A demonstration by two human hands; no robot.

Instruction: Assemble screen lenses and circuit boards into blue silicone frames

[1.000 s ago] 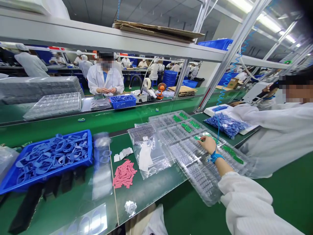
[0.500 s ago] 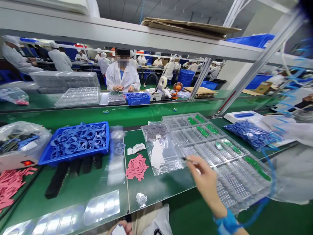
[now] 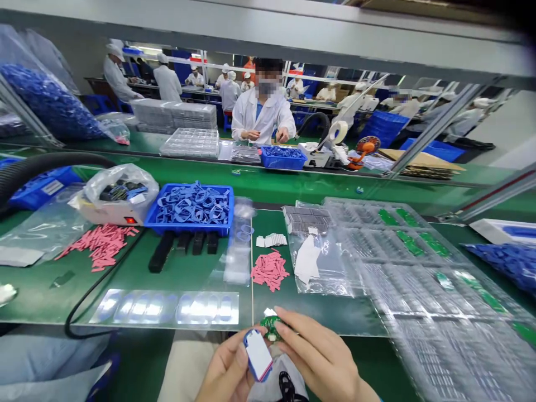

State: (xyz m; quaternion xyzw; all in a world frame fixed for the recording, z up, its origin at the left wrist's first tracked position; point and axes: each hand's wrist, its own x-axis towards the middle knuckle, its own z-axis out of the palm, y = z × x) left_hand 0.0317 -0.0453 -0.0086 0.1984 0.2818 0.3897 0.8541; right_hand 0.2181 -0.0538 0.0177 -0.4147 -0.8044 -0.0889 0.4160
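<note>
While both hands are raised close together at the bench edge, a small green circuit board (image 3: 271, 326) is pinched by the right hand (image 3: 320, 357) — it seems light, stiff and fragile, best taken by its edges. A white pad with blue rim (image 3: 258, 355) is held by the left hand (image 3: 228, 368). Beyond the hands, blue gaskets (image 3: 195, 204) are heaped in a blue tray (image 3: 184, 227); to the right, green boards (image 3: 388, 217) lie in a clear blister tray (image 3: 444, 329).

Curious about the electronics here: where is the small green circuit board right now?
Seen from the head camera, the green circuit board is at bottom centre, in the right hand, beside the left hand's white blue-edged pad and below the pink strips.
</note>
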